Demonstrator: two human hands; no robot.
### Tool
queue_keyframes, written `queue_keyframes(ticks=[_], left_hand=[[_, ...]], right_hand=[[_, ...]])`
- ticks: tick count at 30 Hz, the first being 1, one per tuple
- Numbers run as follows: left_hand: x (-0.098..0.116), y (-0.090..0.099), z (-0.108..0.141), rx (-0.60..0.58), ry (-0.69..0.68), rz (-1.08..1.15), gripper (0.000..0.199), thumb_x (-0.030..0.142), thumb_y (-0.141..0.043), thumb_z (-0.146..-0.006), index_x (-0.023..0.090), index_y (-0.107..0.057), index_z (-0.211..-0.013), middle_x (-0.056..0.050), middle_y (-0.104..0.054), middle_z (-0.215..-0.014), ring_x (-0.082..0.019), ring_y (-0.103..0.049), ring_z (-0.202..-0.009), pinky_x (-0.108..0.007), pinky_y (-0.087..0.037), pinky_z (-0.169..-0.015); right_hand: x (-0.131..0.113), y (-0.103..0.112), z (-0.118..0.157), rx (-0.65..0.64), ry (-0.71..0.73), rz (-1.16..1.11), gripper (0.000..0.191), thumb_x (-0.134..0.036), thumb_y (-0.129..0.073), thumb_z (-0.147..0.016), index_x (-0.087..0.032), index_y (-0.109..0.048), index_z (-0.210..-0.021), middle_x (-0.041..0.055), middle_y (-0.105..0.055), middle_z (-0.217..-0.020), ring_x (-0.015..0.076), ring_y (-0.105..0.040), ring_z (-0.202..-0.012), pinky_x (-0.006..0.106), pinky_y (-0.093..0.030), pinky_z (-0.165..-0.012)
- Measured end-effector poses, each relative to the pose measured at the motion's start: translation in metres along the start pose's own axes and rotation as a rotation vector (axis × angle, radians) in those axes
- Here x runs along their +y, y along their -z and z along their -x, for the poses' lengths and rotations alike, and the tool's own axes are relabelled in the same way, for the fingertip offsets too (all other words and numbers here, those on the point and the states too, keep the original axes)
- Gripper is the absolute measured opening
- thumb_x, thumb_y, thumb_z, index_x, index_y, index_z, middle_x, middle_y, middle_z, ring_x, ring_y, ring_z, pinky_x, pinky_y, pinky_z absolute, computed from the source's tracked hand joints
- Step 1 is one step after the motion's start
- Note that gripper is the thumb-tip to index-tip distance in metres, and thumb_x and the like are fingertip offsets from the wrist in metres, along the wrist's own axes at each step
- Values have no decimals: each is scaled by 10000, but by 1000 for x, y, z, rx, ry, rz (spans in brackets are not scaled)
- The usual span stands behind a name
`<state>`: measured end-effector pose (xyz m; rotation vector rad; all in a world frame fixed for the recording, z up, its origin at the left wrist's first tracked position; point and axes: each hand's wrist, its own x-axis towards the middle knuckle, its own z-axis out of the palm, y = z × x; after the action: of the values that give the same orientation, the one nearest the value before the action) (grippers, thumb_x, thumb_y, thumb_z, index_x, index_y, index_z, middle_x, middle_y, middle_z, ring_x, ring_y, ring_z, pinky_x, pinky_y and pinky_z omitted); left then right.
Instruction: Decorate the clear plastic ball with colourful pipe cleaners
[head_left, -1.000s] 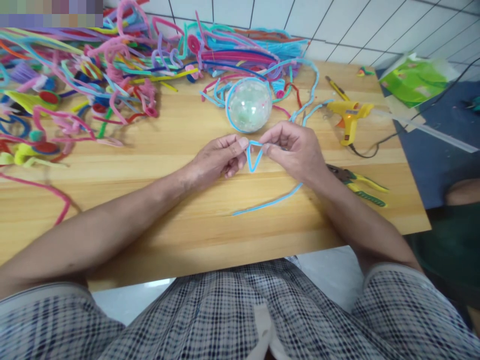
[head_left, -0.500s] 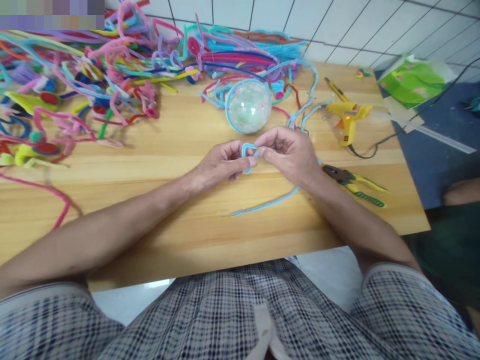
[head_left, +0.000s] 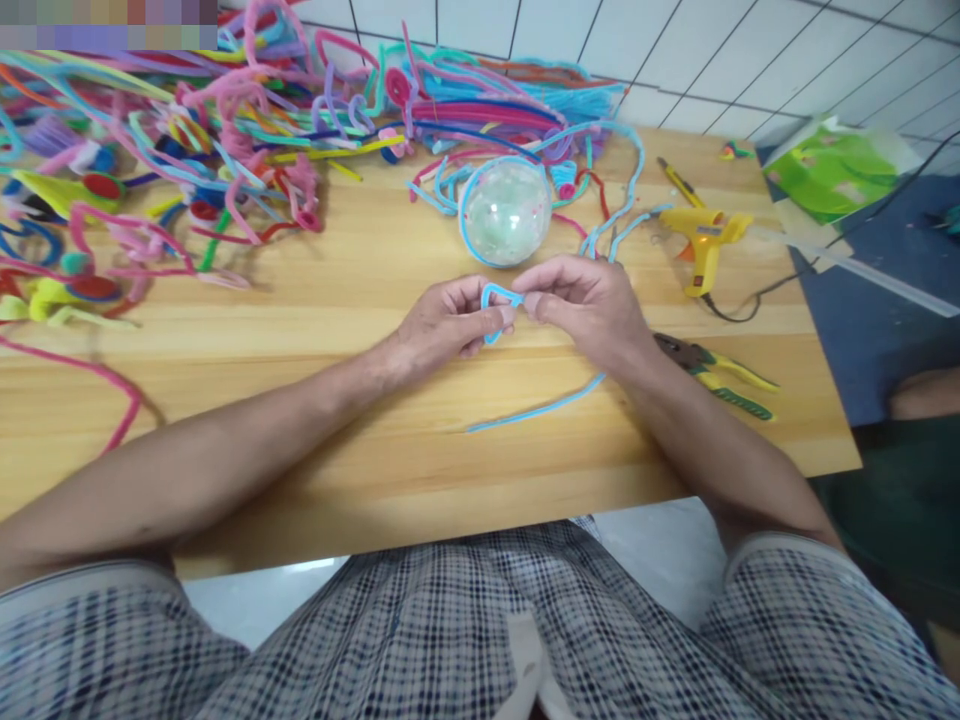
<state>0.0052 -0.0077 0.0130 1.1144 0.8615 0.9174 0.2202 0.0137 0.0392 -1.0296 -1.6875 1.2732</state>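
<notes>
Between my hands is a light blue pipe cleaner (head_left: 487, 296), bent into a small triangular loop. My left hand (head_left: 457, 318) pinches the loop's left side between thumb and fingers. At the loop's right corner, my right hand (head_left: 581, 300) pinches the pipe cleaner where its strands meet. Another length of blue pipe cleaner (head_left: 536, 411) lies on the table below my right hand; whether it joins the held piece is hidden. Just beyond my hands sits a clear plastic ball (head_left: 510, 213) with a blue pipe cleaner around its rim.
A heap of coloured pipe cleaners (head_left: 247, 150) covers the table's (head_left: 337, 470) back left. To the right lie a yellow glue gun (head_left: 703, 240), pliers (head_left: 716, 372) and a yellow craft knife (head_left: 680, 182). A green packet (head_left: 832, 170) stands past the table's right edge. Part of another person shows at far right.
The loop has gone from a squarish bend to a closed triangle, its strands drawn together at the right corner. My right hand has shifted slightly right.
</notes>
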Motion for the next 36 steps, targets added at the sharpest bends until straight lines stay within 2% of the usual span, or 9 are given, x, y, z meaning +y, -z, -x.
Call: queue_keyframes(ticks=[13, 22, 24, 28, 30, 32, 36], left_hand=[[3, -1, 2, 8, 15, -22, 401, 438, -992, -722, 189, -703, -844, 19, -720, -743, -60, -466, -513, -207, -351, -448], [1, 1, 2, 1, 9, -32, 450, 492, -1036, -718, 186, -731, -843, 13, -719, -739, -67, -478, -526, -211, -349, -457], [1, 1, 1, -2, 15, 11, 449, 528, -996, -769, 184, -717, -845, 2, -718, -752, -73, -501, -527, -213, -368, -461], [1, 0, -1, 55, 39, 132, 420, 588, -762, -953, 190, -672, -851, -26, -722, -789, -96, -542, -509, -231, -389, -441], [0, 0, -2, 77, 9, 127, 368, 531, -793, -914, 194, -660, -850, -17, -725, -794, -87, -531, -503, -225, -394, -444], [-2, -1, -2, 65, -47, 82, 369, 466, -910, -810, 196, -661, -847, 14, -705, -763, -69, -497, -501, -213, -398, -459], [-4, -3, 0, 32, -132, 24, 490, 453, -1058, -694, 196, -672, -852, 70, -633, -700, -57, -467, -529, -203, -414, -508]], right_hand=[[-1, -3, 3, 6, -4, 3, 265, -439, -965, -842, -222, -848, -938, 16, -839, -901, 166, -775, -790, 310, -648, -773], [0, -5, 3, 28, 16, 35, 228, -401, -958, -839, -238, -807, -894, -7, -804, -851, 162, -732, -768, 308, -610, -725], [3, -6, 2, 53, 10, 10, 223, -379, -964, -827, -250, -795, -895, -13, -793, -856, 161, -721, -776, 311, -601, -727], [11, -6, -1, 177, -76, -125, 174, -322, -927, -820, -266, -781, -896, -39, -727, -790, 133, -650, -720, 293, -556, -691], [14, -5, -3, 217, -132, -237, 176, -293, -916, -783, -260, -774, -882, -53, -676, -735, 111, -587, -662, 277, -514, -646], [17, -3, -4, 220, -160, -311, 197, -291, -916, -765, -257, -760, -881, -56, -652, -728, 104, -555, -640, 274, -488, -620], [19, -5, -1, 179, -140, -274, 231, -382, -910, -840, -281, -720, -924, -41, -667, -796, 137, -605, -687, 308, -540, -652]])
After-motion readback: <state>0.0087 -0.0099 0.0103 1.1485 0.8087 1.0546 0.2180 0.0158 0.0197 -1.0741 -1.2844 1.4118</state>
